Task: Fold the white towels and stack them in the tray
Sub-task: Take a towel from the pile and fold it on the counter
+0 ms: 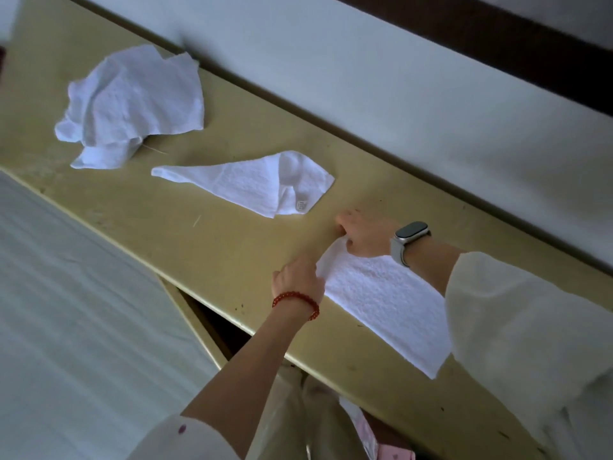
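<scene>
both hands pinching the far edge of a flat white towel (381, 297) on the desk (205, 234), left hand (298, 277), right hand (365, 235), fingers curled tight on the cloth, two more loose towels (132, 101) further along

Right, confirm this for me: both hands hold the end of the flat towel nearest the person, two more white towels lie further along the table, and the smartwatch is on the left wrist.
One thing is wrong. The smartwatch is on the right wrist; the left wrist wears a red bead bracelet. The head view shows it. The rest holds: left hand and right hand hold the flat towel at its end, and the crumpled towel and loosely folded towel lie further along the table.
</scene>
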### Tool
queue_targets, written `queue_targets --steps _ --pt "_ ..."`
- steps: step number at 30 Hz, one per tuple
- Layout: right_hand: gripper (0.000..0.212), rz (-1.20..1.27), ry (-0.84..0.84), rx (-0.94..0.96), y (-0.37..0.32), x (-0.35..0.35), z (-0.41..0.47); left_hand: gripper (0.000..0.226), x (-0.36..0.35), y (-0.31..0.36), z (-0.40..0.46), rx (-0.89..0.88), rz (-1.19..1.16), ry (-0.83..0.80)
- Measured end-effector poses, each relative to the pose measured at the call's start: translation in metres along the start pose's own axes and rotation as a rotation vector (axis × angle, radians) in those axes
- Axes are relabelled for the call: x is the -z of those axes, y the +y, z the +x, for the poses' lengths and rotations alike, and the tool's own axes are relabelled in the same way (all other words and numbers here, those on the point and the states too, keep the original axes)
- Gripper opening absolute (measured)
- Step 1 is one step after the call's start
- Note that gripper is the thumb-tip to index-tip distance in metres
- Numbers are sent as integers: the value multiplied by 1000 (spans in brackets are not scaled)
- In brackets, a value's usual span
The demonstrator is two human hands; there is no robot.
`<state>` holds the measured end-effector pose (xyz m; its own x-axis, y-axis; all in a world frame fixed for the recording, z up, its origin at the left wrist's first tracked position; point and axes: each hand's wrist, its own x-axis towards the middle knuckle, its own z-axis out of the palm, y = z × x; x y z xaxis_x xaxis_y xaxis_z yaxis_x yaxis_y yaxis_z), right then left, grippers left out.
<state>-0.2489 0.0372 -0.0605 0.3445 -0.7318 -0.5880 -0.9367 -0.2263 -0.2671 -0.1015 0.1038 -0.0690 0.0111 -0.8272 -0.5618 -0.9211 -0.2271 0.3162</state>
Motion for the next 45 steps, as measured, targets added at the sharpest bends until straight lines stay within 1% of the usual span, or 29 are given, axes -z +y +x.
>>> queue_targets --steps 2,3,5,7,9,12,14,16,18,21,24,26,28,31,35,38,45 --pt "23 156 17 -12 3 -2 -1 20 4 -3 4 -11 -77 -2" --pt "24 190 44 -20 5 -1 -1 23 7 -4 7 -14 -98 -4" --pt "24 169 107 -23 9 4 -3 28 16 -5 15 -17 -113 2" --pt "23 167 189 -18 12 11 -5 28 27 -3 25 -39 -93 39" --pt "23 157 325 -26 16 15 -8 22 39 1 33 -84 -88 136" --pt "19 116 520 -77 25 21 -16 14 53 10 38 -165 -152 337" --pt "14 148 610 -97 29 25 -26 7 54 15 34 -296 -161 484" --pt "12 232 655 -126 32 26 -40 9 48 15 27 -496 -146 602" --pt "14 339 669 -150 33 19 -56 13 39 10 18 -674 -124 653" --pt "14 502 643 -163 31 -4 -81 16 24 0 4 -834 -82 626" --pt "24 891 579 -257 28 -33 -103 12 7 -7 -12 -914 -32 545" --pt "24 1037 525 -332 27 -51 -113 10 -5 -9 -20 -948 -6 486" --pt "15 1044 505 -384 26 -70 -118 10 -16 -12 -25 -983 23 433" --pt "6 1004 568 -407 21 -90 -124 16 -30 -16 -29 -1003 72 382" --pt "13 973 610 -359 13 -103 -131 20 -35 -20 -32 -1025 117 350" --pt "13 902 609 -355 11 -108 -130 20 -36 -24 -31 -1045 125 328" --pt "16 818 651 -385 11 -115 -125 12 -50 -31 -28 -1135 205 314"
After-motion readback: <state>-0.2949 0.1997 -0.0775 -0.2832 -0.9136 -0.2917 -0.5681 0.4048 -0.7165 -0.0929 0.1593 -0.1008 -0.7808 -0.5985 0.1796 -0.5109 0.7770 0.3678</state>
